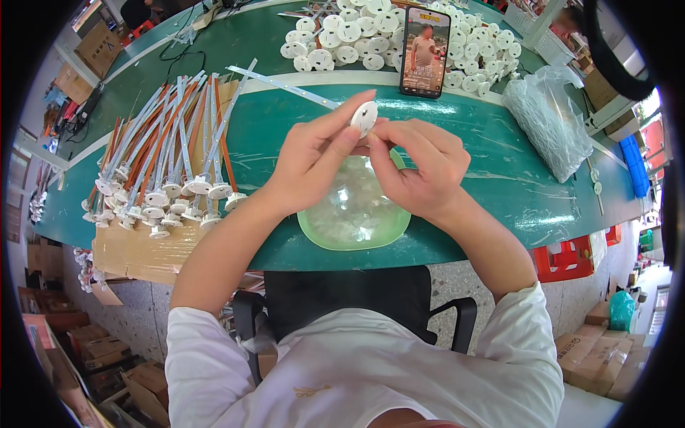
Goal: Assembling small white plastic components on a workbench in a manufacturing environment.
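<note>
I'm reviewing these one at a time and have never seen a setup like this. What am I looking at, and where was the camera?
There is no robot here: a person is working with two bare hands. The single picture comes from a fisheye camera on their head, looking down, so straight edges bend toward the rim.

The left hand holds a white disc between thumb and fingers; the right hand has its fingertips at the disc's lower edge. A pale strip extends from behind the left hand.

On the green table are a light-green bowl, a bundle of strips with white discs, a heap of white discs, a phone and a clear plastic bag.
</note>
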Demonstrator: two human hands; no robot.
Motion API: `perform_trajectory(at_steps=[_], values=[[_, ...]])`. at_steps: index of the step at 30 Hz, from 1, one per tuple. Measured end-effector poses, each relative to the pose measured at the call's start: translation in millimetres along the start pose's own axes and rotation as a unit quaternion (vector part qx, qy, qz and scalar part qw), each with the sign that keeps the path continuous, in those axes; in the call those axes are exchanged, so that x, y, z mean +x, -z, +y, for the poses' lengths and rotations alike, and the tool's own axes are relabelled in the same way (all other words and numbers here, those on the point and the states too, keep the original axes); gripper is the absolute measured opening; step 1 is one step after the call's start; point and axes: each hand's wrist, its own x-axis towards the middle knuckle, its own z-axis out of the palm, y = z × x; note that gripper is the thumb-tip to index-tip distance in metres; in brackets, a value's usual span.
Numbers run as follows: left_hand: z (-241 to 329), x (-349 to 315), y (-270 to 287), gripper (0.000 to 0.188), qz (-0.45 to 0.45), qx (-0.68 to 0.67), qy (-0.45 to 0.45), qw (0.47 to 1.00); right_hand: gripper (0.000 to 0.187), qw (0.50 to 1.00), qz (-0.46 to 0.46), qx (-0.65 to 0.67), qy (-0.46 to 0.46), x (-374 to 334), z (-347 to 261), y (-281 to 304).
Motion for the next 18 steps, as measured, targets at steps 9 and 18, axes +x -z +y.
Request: perform_trajectory(at_steps=[9,18], values=[[-4,-3,-7,0.045,0.030,-0.080,0.014,0.996,0.012,0.998,0.029,0.033,-0.050,-3,-4,-3],[-2,-3,-10,0.046,0.038,-0.100,0.019,0.994,0.012,0.995,0.019,0.058,-0.073,-3,-2,-2]])
